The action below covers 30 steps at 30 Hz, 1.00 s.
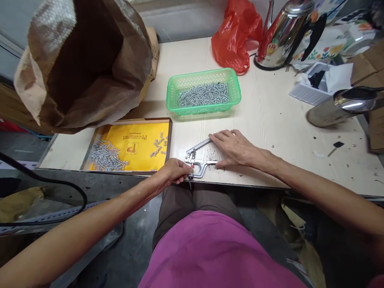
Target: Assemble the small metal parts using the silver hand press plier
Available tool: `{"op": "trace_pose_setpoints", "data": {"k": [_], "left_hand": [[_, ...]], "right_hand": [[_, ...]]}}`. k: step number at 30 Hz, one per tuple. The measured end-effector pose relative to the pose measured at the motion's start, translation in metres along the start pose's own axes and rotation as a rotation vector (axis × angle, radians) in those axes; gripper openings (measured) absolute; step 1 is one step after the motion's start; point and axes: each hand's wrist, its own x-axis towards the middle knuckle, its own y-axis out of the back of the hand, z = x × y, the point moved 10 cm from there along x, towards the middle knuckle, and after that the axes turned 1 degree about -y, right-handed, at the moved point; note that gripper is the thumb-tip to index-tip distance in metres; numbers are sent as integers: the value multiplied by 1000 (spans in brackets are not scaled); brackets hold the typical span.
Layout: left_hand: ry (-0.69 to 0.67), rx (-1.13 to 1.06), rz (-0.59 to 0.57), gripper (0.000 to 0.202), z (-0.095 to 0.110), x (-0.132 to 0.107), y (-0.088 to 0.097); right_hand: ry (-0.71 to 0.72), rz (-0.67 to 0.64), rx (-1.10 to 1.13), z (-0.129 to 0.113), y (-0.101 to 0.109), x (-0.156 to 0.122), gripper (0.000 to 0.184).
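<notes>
A pair of silver hand pliers (201, 163) with a spring between its handles lies at the front edge of the table, its handles spread apart. My right hand (234, 149) spans those handles, fingers on the upper one and thumb by the lower one. At the jaw end, my left hand (177, 169) is closed in a pinch beside a small red part; what its fingertips hold is too small to make out. Left of the pliers, a shallow tray (170, 140) lined with yellow holds a heap of small metal pins (106, 156) and several loose ones (156, 152).
Behind the pliers stands a green basket (204, 111) of small metal parts (204, 95). A large open paper sack (120, 100) overhangs the tray. Farther back are a red plastic bag (235, 36) and a steel kettle (282, 36). A white box (309, 94) and a metal pitcher (327, 112) stand right.
</notes>
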Motion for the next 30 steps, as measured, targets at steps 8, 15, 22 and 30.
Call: {"op": "trace_pose_setpoints", "data": {"k": [8, 15, 22, 30], "left_hand": [[-219, 400, 207, 32, 15, -16, 15], [-1028, 978, 424, 51, 92, -46, -40], [-1026, 1107, 314, 52, 114, -19, -54], [-906, 1057, 434, 22, 112, -17, -54]], "right_hand": [[-36, 14, -8, -15, 3, -11, 48], [-66, 0, 46, -19, 3, -15, 42], [-159, -89, 25, -10, 1, -17, 52], [-147, -32, -58, -14, 0, -13, 20]]}}
